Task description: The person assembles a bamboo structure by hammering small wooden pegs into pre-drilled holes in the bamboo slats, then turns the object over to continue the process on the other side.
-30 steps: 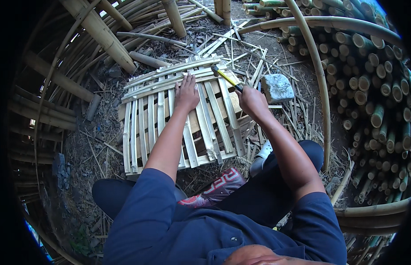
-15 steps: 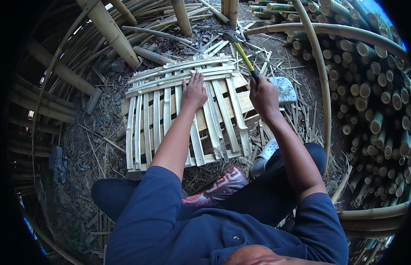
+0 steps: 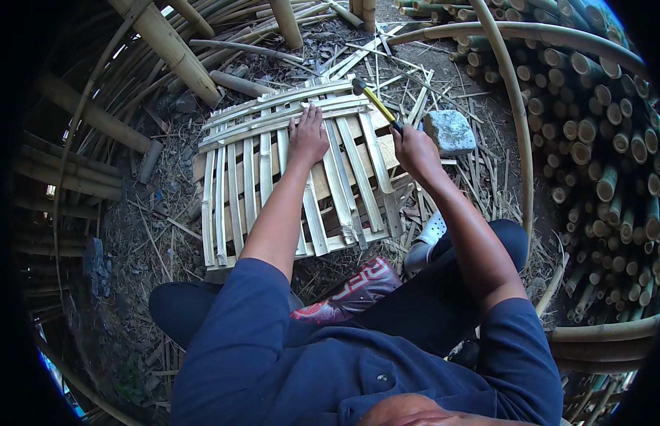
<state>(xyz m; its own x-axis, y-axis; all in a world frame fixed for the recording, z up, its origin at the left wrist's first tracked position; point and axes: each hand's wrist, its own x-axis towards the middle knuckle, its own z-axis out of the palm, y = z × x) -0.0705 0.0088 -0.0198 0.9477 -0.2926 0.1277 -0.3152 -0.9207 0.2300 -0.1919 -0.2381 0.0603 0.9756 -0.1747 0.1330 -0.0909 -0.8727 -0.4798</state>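
In front of me lies a lattice of split bamboo slats, with several long slats running down it and a few cross strips over its far end. My left hand rests flat on the cross strips, fingers stretched forward. A hammer with a yellow and black handle is gripped in my right hand. Its dark head is just above the far right part of the lattice; whether it touches the strips I cannot tell. Pale wooden boards show beneath the slats.
A pale stone block sits right of the lattice. Cut bamboo poles are stacked at the right, behind a bent bamboo pole. Thick bamboo posts lean at the far left. Bamboo scraps litter the ground; a red printed bag lies by my legs.
My right hand has swung the hammer down and left, bringing its head close over the lattice. My left hand stays at about the same spot on the strips.
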